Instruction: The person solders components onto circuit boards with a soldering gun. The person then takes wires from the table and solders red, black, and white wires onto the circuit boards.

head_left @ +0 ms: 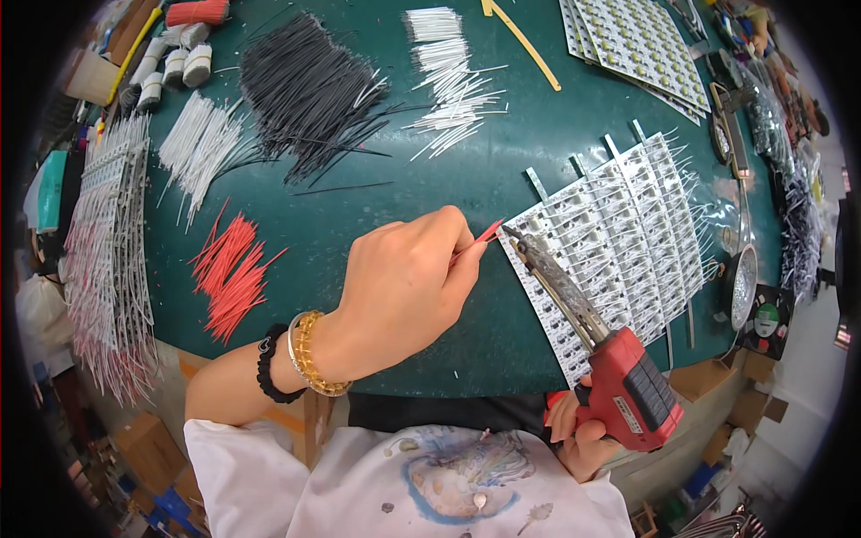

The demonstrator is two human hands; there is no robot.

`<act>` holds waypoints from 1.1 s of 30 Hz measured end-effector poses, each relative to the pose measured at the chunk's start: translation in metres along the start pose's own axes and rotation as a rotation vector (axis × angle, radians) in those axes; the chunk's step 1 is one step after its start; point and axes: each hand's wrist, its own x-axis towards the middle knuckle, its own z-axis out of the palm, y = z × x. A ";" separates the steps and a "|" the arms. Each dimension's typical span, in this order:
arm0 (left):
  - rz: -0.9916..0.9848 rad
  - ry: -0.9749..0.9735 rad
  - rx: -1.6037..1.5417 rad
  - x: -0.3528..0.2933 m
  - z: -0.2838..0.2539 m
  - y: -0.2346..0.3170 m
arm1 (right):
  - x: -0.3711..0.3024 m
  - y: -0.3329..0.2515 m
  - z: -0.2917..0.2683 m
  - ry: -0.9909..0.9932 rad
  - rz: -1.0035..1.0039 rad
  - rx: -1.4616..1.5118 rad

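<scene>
Grip: left hand [408, 278] pinching red wires [489, 231]; right hand [583, 435] around the soldering iron [623, 377].
Held wires: ends beside the board's [619, 242] left corner.
White wires [691, 184]: along the board's rows — seemingly done.
Red pile [235, 269]: left of the board — apparently unused.

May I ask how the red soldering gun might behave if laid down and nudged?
The red soldering gun would probably feel rear-heavy, as it is bulkier behind the metal barrel. Nudged, it might turn rather than roll, as it looks boxy there.
</scene>
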 end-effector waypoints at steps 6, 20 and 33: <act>0.036 0.011 0.001 0.000 0.000 -0.001 | 0.000 -0.002 -0.012 -0.178 0.014 -0.149; 0.012 0.019 0.009 -0.003 0.000 0.002 | -0.001 0.003 -0.024 -0.241 -0.054 -0.063; 0.119 0.037 0.061 -0.006 0.006 0.005 | -0.008 0.006 -0.039 -0.210 -0.041 -0.095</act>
